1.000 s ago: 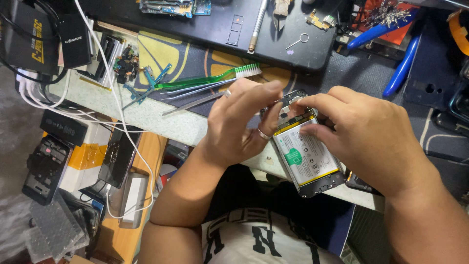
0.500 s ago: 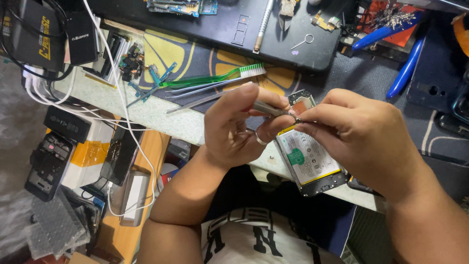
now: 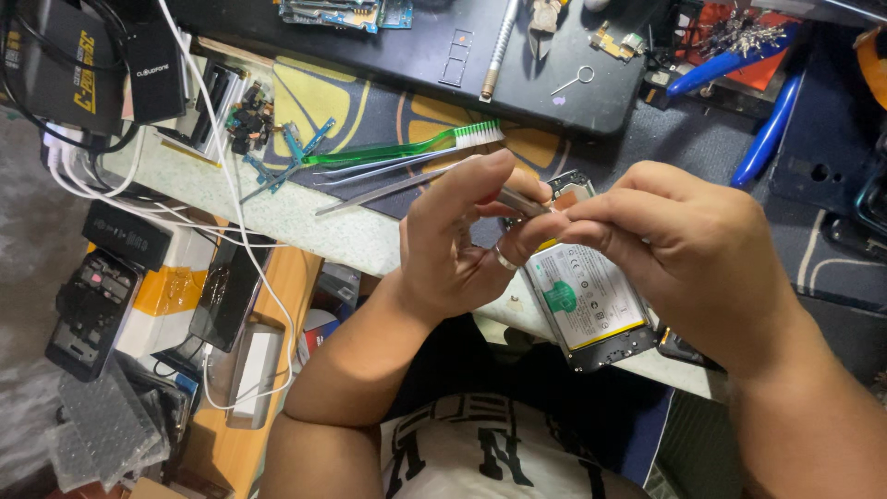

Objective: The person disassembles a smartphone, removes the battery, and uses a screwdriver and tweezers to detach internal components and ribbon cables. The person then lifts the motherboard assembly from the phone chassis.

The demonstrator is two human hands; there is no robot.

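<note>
Speckled workbench (image 3: 305, 222), dark mat (image 3: 591, 88), green toothbrush (image 3: 407, 146), steel tweezers (image 3: 379, 189), blue-handled pliers (image 3: 748, 97)

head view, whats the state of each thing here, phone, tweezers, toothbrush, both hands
opened phone: back cover off, battery exposed, lying on the bench edge
metal tweezers: pinched between both hands over the phone
green toothbrush: lying flat on the mat, untouched
left hand: gripping the tweezers
right hand: fingertips at the tweezers
</note>
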